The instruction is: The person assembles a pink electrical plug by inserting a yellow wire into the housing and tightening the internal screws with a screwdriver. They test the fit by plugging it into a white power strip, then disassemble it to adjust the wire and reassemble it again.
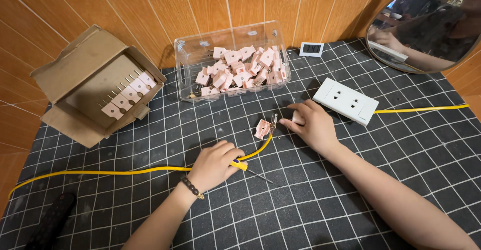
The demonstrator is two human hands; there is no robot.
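Cardboard, brown and open-flapped, makes the box (95,82) far left of the open pink plug half (262,129) at the mat's centre; it lies tipped on its side so its row of about six pink plugs, prongs up, faces the worker. Below it, a dark remote-like object (52,220) lies at the mat's near-left corner, too dim to identify. One yellow flat cable (125,171) runs from the left edge toward the plug half, its stripped end meeting the metal prongs there, seemingly so the wires can be fastened.

Just left of and below the plug half, the left hand (214,164) is clenched around a yellow-handled screwdriver (250,170), pinning the cable under it; the thin shaft points right, away from the plug. A dark bead bracelet circles that wrist.

Behind the plug half stands one clear plastic tub (231,59) heaped with pink plugs, too many and too overlapped to count.

Right of the plug half, the right hand (313,125) grasps a small pink cover piece (298,117) in curled fingers, the forefinger touching the mat beside the prongs. Further right lie one white double socket block (345,100) with a second yellow lead, a small white digital display, and one oval mirror (426,24) against the wooden wall. A dark gridded cutting mat (325,205) lies under everything.
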